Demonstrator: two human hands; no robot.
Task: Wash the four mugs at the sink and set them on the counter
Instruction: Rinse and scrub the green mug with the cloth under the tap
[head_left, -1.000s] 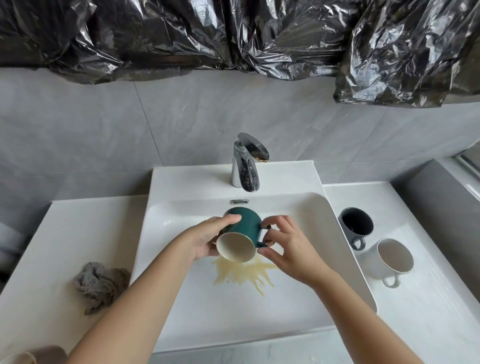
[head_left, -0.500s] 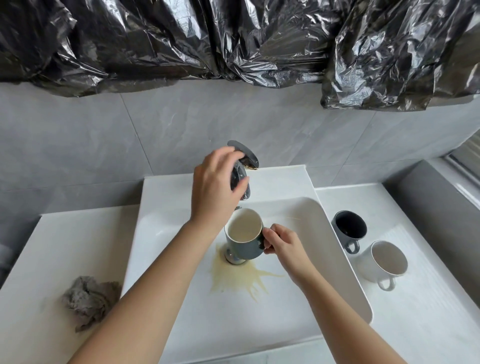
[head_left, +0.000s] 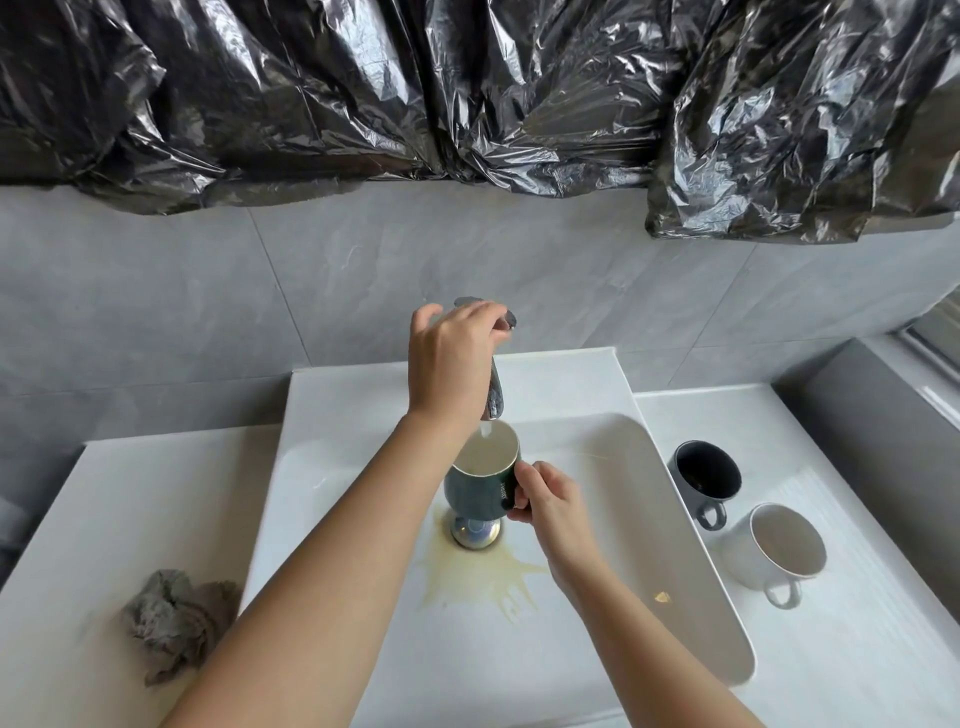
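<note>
Right hand (head_left: 545, 499) has its grip closed on the green mug (head_left: 480, 486). Its fingers are pinched round the handle side, which is mostly hidden behind them. The mug is mouth-up inside the sink (head_left: 363, 395), right under the spout of the faucet (head_left: 496, 397), and a thin stream of water (head_left: 485, 428) is running into its pale inside. It sits directly over the chrome drain (head_left: 475, 532); can't tell if the bottom actually touches it.

Left hand (head_left: 452, 364) is up on top of the faucet, its grip curled over the lever (head_left: 509, 319), with only the lever's ends poking out past the fingers.

A yellowish-brown splash stain (head_left: 478, 577) spreads across the basin floor from the drain toward the near edge.

On the counter (head_left: 104, 519) to the right of the sink there are two more mugs, both upright with handles pointing toward the camera. The dark mug (head_left: 706, 473) is closer to the wall and the white mug (head_left: 779, 551) is just in front of it, near each other but apart. To the left of the sink there's a crumpled grey cloth (head_left: 174, 618).

Behind it all is a grey tile wall (head_left: 208, 291), with shiny black plastic sheeting (head_left: 467, 88) bunched across the top.
</note>
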